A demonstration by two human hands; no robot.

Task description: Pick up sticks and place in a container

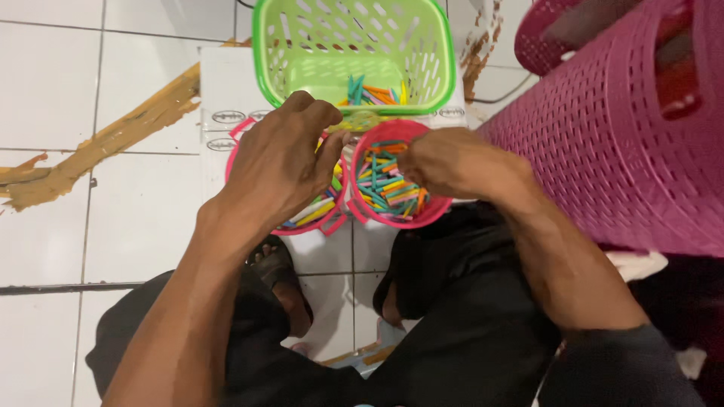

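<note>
The floor is white tile (45,90) with dark grout lines, and a streak of brownish residue (113,139) runs slantwise across it at the left. A white board (226,83) lies on the tiles under the containers.

At the top stands a green plastic basket (275,45) with slotted walls; a small heap of coloured sticks (369,94) lies at its near edge, the rest of its bottom bare. Just in front of it sit two small pink baskets side by side, touching or nearly so. The right pink basket (434,215) is round-rimmed and packed with thin sticks in green, orange, yellow, pink and teal, lying crossed over one another. The left pink basket (240,130) is mostly hidden under the left hand; a few yellow, white and blue sticks show at its near side.

The left hand (279,162) is curled over the left pink basket, knuckles up, thumb and fingertips pinched together near the gap between the two baskets; what they grip cannot be made out. The right hand (452,162) rests on the far right rim of the right pink basket, fingers bent inward over the sticks; whether it grasps any cannot be told.

At the right a large pink perforated basket (603,136) fills the corner. Below, the person's dark trousers (467,332) and sandalled feet (283,275) stand on the tile.
</note>
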